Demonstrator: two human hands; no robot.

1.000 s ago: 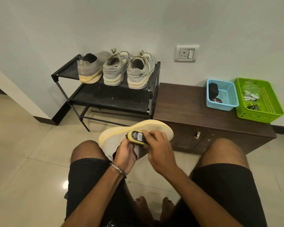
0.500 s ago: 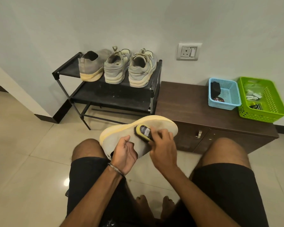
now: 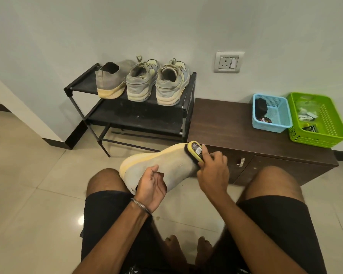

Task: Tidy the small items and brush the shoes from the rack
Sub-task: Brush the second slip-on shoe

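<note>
Pale glossy floor tiles and a plain light wall frame your view as you sit with both knees up. At the left, against the wall, stands the black metal two-shelf shoe rack; its top shelf carries three shoes with heels toward you: a grey knit slip-on shoe with a yellow sole, then a pair of grey lace-up sneakers side by side. Below the rack, between your knees, your left hand, a metal bangle on its wrist, grips the heel end of a second grey knit shoe with a yellow sole, which lies tilted on its side, toe pointing right. At that toe, your right hand curls round a small yellow-and-black shoe brush and presses it against the fabric. Behind it runs a low dark-brown wooden cabinet just beside the rack. On the cabinet's right end sit a light-blue plastic basket holding dark items, and, touching it, a bright green plastic basket with small packets inside. A white wall socket is mounted above the cabinet.
</note>
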